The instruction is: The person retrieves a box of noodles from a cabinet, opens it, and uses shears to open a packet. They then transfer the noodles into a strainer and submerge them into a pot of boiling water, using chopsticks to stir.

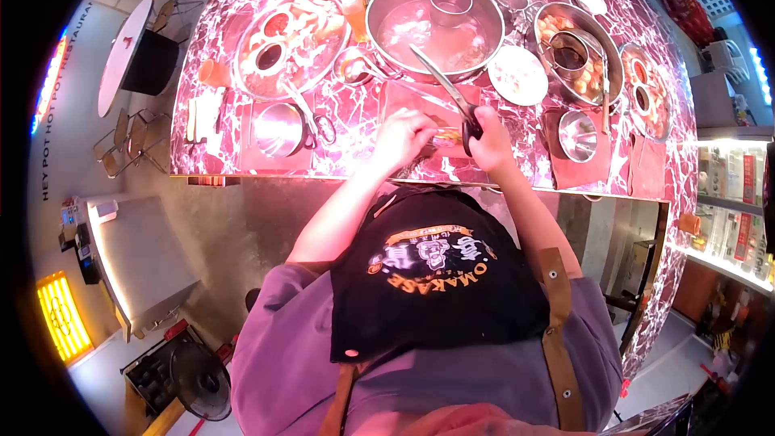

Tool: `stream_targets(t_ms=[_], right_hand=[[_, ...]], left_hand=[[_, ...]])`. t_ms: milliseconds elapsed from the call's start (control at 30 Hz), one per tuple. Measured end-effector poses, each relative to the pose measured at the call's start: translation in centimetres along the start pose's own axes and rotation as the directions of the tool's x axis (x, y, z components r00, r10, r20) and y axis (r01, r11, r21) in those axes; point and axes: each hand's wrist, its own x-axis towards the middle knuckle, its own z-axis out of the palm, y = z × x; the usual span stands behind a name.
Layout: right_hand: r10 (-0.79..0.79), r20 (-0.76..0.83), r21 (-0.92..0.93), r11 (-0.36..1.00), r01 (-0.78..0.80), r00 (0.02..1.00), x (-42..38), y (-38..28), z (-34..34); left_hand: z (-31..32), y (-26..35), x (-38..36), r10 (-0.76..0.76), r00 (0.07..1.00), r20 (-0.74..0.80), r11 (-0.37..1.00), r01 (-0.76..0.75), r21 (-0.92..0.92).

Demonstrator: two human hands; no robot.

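Observation:
My right hand (490,144) grips black-handled scissors (449,93), whose blades point up and left over the rim of a large steel hot pot (436,24). My left hand (401,137) pinches a small brownish piece of food (446,136) just left of the scissor handles. Both hands hover over a red placemat (420,105) at the near edge of the marbled counter (210,32).
A steel tray of food with a sauce cup (291,40) lies to the left, beside a small steel bowl (278,129) with tongs. A white plate (517,75), another food pan (577,52) and a small bowl (578,135) sit to the right.

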Motion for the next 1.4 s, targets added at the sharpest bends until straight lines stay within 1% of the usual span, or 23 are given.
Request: stream_targets(t_ms=[33, 100, 167, 200, 233, 300, 367, 400, 467, 500, 567, 600, 633, 667, 833, 900, 967, 1033, 1100, 1167, 1267, 1367, 1400], right_hand=[[0.067, 0.026, -0.022, 0.998, -0.066, 0.997, 0.5, -0.4, 0.1], [0.068, 0.085, -0.056, 0.996, -0.063, 0.994, 0.6, 1.5, -0.9], [0.066, 0.119, -0.128, 0.991, -0.051, 0.991, -0.5, 0.0, -4.6], [0.045, 0.176, -0.017, 0.999, -0.042, 0.983, -1.0, 2.1, -6.0], [0.094, 0.183, -0.149, 0.987, -0.067, 0.979, -1.7, 0.6, -8.2], [0.099, 0.206, -0.232, 0.972, -0.050, 0.973, -2.8, 3.5, -10.6], [0.018, 0.257, -0.373, 0.924, 0.082, 0.966, -3.2, 4.9, -12.6], [0.020, 0.253, -0.367, 0.927, 0.077, 0.967, -3.1, 4.8, -12.8], [-0.153, 0.316, -0.379, 0.884, 0.272, 0.936, -2.1, 4.5, -12.9], [-0.198, 0.333, -0.321, 0.895, 0.309, 0.922, -1.3, 4.7, -12.5], [-0.149, 0.417, -0.359, 0.879, 0.313, 0.896, 0.2, 3.3, -11.3], [-0.238, 0.406, -0.329, 0.863, 0.384, 0.883, 0.5, 3.1, -10.7], [-0.325, 0.393, -0.299, 0.839, 0.454, 0.860, 0.7, 3.0, -10.1], [-0.323, 0.421, -0.325, 0.819, 0.473, 0.848, 1.0, 2.8, -9.7], [-0.236, 0.481, -0.366, 0.822, 0.437, 0.845, 0.2, 3.2, -9.0], [-0.239, 0.491, -0.331, 0.838, 0.434, 0.838, 0.0, 2.8, -9.1], [-0.244, 0.490, -0.351, 0.823, 0.446, 0.837, -0.1, 2.0, -8.9], [-0.249, 0.485, -0.375, 0.807, 0.457, 0.838, 0.0, 2.0, -8.9], [-0.441, 0.375, -0.327, 0.760, 0.562, 0.815, -0.4, 3.0, -8.9], [-0.417, 0.394, -0.350, 0.756, 0.554, 0.819, -0.5, 3.2, -8.8], [-0.350, 0.424, -0.350, 0.787, 0.508, 0.835, -0.7, 3.0, -8.3], [-0.371, 0.389, -0.376, 0.772, 0.513, 0.843, -0.9, 2.6, -8.1], [-0.259, 0.441, -0.423, 0.785, 0.454, 0.859, -1.0, 2.3, -8.4]], left_hand=[[0.1, -0.6, -0.4, -0.141, 0.990, -0.024, 0.990, 0.140, -0.016], [0.7, -2.6, -1.6, -0.349, 0.934, -0.075, 0.932, 0.337, -0.134], [0.3, -3.1, -2.1, -0.439, 0.894, -0.094, 0.888, 0.415, -0.199], [0.0, -3.1, -2.2, -0.476, 0.876, -0.071, 0.856, 0.443, -0.267], [-0.4, -3.1, -2.2, -0.482, 0.873, -0.079, 0.855, 0.448, -0.262], [-0.8, -3.0, -2.0, -0.432, 0.898, -0.088, 0.885, 0.403, -0.233], [-1.2, -2.6, -1.8, -0.463, 0.884, -0.066, 0.868, 0.437, -0.236], [-1.4, -2.5, -1.7, -0.441, 0.896, -0.053, 0.882, 0.422, -0.209], [-1.6, -2.6, -1.3, -0.413, 0.910, -0.026, 0.898, 0.402, -0.176], [-1.8, -2.7, -1.2, -0.350, 0.937, -0.009, 0.927, 0.345, -0.144], [-1.8, -2.7, -0.7, -0.219, 0.975, 0.025, 0.972, 0.221, -0.086], [-1.6, -2.6, -0.7, -0.277, 0.960, 0.036, 0.944, 0.279, -0.176], [-1.4, -2.9, -0.7, -0.277, 0.960, 0.037, 0.944, 0.279, -0.175], [-1.2, -3.4, -0.9, -0.299, 0.954, 0.018, 0.933, 0.297, -0.202], [-0.7, -4.2, -2.2, -0.397, 0.917, -0.023, 0.887, 0.377, -0.267], [-0.4, -4.4, -2.4, -0.302, 0.951, -0.059, 0.942, 0.288, -0.173], [-0.5, -4.3, -2.6, -0.282, 0.956, -0.078, 0.949, 0.266, -0.172], [-1.2, -3.1, -2.4, -0.383, 0.923, 0.027, 0.907, 0.382, -0.176], [-1.0, -3.8, -2.6, -0.384, 0.923, 0.021, 0.900, 0.379, -0.213], [-0.8, -4.5, -2.7, -0.385, 0.923, 0.021, 0.892, 0.377, -0.247], [-0.6, -5.1, -2.6, -0.302, 0.953, 0.020, 0.937, 0.301, -0.179], [-0.6, -5.8, -2.6, -0.354, 0.935, 0.013, 0.888, 0.340, -0.308], [-0.9, -5.6, -2.5, -0.281, 0.960, -0.005, 0.931, 0.272, -0.243]])
